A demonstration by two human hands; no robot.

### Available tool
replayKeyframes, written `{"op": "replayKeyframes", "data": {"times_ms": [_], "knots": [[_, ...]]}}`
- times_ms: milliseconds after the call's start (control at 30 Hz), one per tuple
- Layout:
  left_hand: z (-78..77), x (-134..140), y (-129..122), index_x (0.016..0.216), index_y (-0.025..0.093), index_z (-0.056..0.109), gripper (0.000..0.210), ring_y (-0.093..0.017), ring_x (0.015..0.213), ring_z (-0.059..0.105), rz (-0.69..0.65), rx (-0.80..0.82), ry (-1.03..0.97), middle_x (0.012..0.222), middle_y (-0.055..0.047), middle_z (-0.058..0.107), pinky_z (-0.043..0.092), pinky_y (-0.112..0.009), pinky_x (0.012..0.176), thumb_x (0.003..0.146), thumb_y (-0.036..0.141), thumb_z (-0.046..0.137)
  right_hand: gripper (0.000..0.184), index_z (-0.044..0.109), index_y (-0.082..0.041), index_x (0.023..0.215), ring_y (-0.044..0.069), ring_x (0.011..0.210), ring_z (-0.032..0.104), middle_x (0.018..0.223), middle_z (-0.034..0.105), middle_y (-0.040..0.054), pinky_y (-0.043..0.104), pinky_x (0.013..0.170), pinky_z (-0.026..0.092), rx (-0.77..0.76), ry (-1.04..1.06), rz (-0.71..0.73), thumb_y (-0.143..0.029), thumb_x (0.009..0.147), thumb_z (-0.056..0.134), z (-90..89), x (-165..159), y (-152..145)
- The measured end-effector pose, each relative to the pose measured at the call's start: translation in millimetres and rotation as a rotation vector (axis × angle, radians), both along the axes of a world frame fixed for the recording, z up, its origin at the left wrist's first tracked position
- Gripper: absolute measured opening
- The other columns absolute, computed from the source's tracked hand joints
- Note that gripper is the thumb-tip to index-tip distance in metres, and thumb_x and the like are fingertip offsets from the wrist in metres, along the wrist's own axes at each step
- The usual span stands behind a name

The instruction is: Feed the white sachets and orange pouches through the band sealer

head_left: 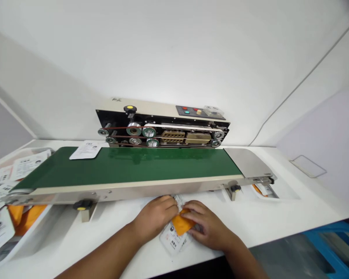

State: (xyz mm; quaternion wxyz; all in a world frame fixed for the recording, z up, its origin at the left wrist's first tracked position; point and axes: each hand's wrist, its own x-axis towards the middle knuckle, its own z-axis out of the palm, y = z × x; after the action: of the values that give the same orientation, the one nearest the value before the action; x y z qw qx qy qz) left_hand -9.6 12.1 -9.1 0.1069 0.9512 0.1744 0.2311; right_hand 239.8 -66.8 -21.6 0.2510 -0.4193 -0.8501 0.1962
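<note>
In front of the machine, a white printed pouch (172,241) lies at the table's front edge between my hands, its upper part hidden by my fingers. My left hand (155,217) is closed, its curled fingers gripping the pouch's upper left side. A small orange packet (182,225) sits over the pouch, pinched between the thumb and fingers of my right hand (208,226). Whether the packet is partly inside the pouch I cannot tell.
Behind my hands stands a band sealer (163,126) with a green conveyor belt (151,166). Another white pouch (85,150) lies on the belt. A bin (43,228) at left holds white pouches and orange packets. A second bin (282,193) is at right, and a blue stool (328,248) below.
</note>
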Motion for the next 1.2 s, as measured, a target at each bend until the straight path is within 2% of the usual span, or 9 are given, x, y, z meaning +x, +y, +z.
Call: {"op": "replayKeyframes", "data": {"times_ms": [167,267,400,500,600,800,867,1033,1200], "knots": [[0.7,2.4,-4.7,0.098,0.018,0.067,0.024,-0.022,0.092,0.063,0.029,-0.011,-0.079,0.095,-0.007,0.070,0.054,-0.033,0.083,0.106,0.020,0.044,0.045,0.057,-0.022,0.133,0.031,0.124,0.056,0.134,0.060,0.0155,0.049,0.105,0.049,0.190,0.035,-0.153,-0.035,0.092,0.067,-5.0,-4.3,-2.6],[5.8,2.8,-10.2,0.096,0.020,0.068,0.027,-0.019,0.086,0.065,0.049,-0.058,-0.142,0.092,-0.005,0.071,0.053,-0.029,0.079,0.107,0.023,0.043,0.025,0.064,-0.025,0.120,0.026,0.101,0.063,0.110,0.071,0.0096,0.046,0.091,0.054,0.268,0.021,-0.144,-0.022,0.099,0.051,-5.3,-9.4,0.8],[13.8,0.6,-16.8,0.100,0.020,0.069,0.024,-0.018,0.076,0.065,0.014,-0.090,-0.184,0.086,-0.005,0.072,0.052,-0.028,0.071,0.105,0.027,0.046,0.027,0.066,-0.024,0.105,0.023,0.081,0.062,0.087,0.070,0.0070,0.039,0.073,0.053,0.304,0.098,-0.174,-0.016,0.101,0.041,-4.0,-7.1,2.7],[13.2,0.3,-18.0,0.116,0.021,0.066,0.021,-0.019,0.078,0.067,0.019,-0.106,-0.201,0.090,-0.006,0.074,0.052,-0.028,0.072,0.102,0.027,0.052,0.025,0.066,-0.023,0.102,0.020,0.076,0.061,0.082,0.067,0.0057,0.034,0.067,0.051,0.245,0.144,-0.227,-0.021,0.103,0.042,-2.3,-2.3,0.4],[9.8,2.5,-17.1,0.112,0.023,0.068,0.018,-0.018,0.076,0.068,0.079,-0.189,-0.217,0.087,-0.004,0.074,0.051,-0.026,0.070,0.101,0.024,0.054,0.025,0.067,-0.022,0.101,0.019,0.073,0.063,0.082,0.068,0.0044,0.031,0.067,0.049,0.128,0.109,-0.231,-0.027,0.104,0.042,6.8,-2.1,-3.1],[13.3,4.8,-20.1,0.102,0.023,0.062,0.011,-0.015,0.073,0.069,0.127,-0.534,-0.256,0.085,0.001,0.075,0.050,-0.023,0.066,0.091,0.021,0.062,0.023,0.073,-0.026,0.099,0.019,0.081,0.068,0.091,0.076,0.0023,0.029,0.072,0.051,-0.212,0.018,-0.153,-0.034,0.101,0.051,55.8,19.9,2.1],[15.0,4.2,-20.8,0.108,0.022,0.058,0.017,-0.016,0.076,0.070,0.109,-0.576,-0.292,0.086,0.000,0.075,0.052,-0.024,0.068,0.091,0.020,0.059,0.022,0.075,-0.024,0.097,0.019,0.074,0.067,0.083,0.075,0.0028,0.028,0.065,0.051,-0.243,0.148,-0.267,-0.039,0.097,0.059,73.8,45.5,14.2],[11.9,3.0,-18.0,0.116,0.022,0.056,0.025,-0.018,0.079,0.071,0.103,-0.480,-0.348,0.086,0.000,0.074,0.053,-0.028,0.076,0.091,0.019,0.057,0.040,0.072,-0.017,0.107,0.008,0.043,0.044,0.055,0.054,-0.0060,0.019,0.039,0.034,-0.048,0.855,-0.928,-0.043,0.078,0.075,110.1,116.3,65.0],[8.7,2.8,-15.7,0.115,0.023,0.060,0.026,-0.019,0.082,0.071,0.111,-0.402,-0.294,0.090,-0.002,0.075,0.052,-0.029,0.077,0.090,0.018,0.058,0.030,0.069,-0.015,0.095,0.006,0.044,0.046,0.064,0.060,-0.0024,0.016,0.037,0.033,-0.135,1.042,-0.983,-0.024,0.067,0.075,126.7,137.7,103.0]]}}
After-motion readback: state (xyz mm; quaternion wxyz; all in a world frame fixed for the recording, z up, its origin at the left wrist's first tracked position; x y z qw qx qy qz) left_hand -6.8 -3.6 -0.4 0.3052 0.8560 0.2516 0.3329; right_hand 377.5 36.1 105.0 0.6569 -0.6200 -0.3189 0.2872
